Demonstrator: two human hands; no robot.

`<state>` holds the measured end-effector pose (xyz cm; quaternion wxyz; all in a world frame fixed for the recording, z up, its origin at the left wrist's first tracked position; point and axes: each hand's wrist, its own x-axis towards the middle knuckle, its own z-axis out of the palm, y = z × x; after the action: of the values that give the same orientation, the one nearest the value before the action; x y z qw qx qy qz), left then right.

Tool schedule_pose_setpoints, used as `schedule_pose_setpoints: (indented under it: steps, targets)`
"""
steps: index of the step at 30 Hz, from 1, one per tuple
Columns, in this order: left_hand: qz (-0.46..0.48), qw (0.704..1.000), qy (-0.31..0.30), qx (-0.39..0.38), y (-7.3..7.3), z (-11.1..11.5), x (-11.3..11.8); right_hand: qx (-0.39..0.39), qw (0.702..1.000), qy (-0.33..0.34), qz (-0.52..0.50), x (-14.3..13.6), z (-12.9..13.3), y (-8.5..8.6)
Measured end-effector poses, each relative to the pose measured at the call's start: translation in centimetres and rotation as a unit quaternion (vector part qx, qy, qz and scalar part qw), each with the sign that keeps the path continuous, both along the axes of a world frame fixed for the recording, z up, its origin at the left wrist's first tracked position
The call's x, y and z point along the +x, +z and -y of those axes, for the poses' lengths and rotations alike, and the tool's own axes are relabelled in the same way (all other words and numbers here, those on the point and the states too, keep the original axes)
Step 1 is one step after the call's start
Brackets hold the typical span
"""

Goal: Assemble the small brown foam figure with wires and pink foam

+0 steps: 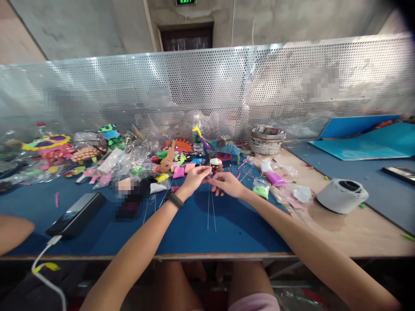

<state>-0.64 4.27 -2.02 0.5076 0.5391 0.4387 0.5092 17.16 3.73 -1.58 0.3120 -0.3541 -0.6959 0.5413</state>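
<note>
A: Left hand (193, 179): pinching the far ends of two thin wires (208, 211) between thumb and fingertips, with the remaining fingers curling loosely.

B: Right hand (228, 184): meeting it fingertip to fingertip and apparently pinching the same ends. Too small to tell which fingers are closing on them.

A: Sitting where, exactly?

B: Starting between the two hands and trailing back past the wrists, between the forearms, over the blue mat (181, 233). Resting on it or hovering just above, impossible to tell.

A: Pointing which way?

B: Long axis running straight out from the body. Far tips tucked into the fingers, near tips aiming back at the table edge and splaying slightly apart.

A: Handling how?

B: Judging by the thinness: weighing almost nothing, staying stiff lengthwise yet springing and bending easily, probably sliding between smooth fingertips and kinking under a hard squeeze. Best gripping close to one end with the pads, since holding farther back would likely mean whipping tips.

A: Anything near the hands?

B: Sitting just beyond the fingertips, a small round clay figure (216, 164). Lying beyond the left hand, pink packets (178, 172). Lying just right of the right hand, a green bag (260, 188). Well off to the left, a black phone (76, 214).
</note>
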Motion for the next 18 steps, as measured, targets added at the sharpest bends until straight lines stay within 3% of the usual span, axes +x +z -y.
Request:
schedule_pose_setpoints:
  steps: [7, 11, 18]
  targets:
    - [0.082, 0.996, -0.010, -0.033, 0.2, 0.0, -0.1, 0.025, 0.999, -0.019, -0.010, 0.1, -0.2, 0.0]
    - [0.145, 0.987, -0.026, -0.063, 0.6, 0.1, 0.0, 0.036, 0.995, -0.076, -0.052, 0.3, -1.0, -0.2]
    - [0.128, 0.986, -0.081, -0.071, 0.5, 1.0, 1.2, 0.066, 0.986, -0.121, -0.097, 0.8, -1.8, -0.3]
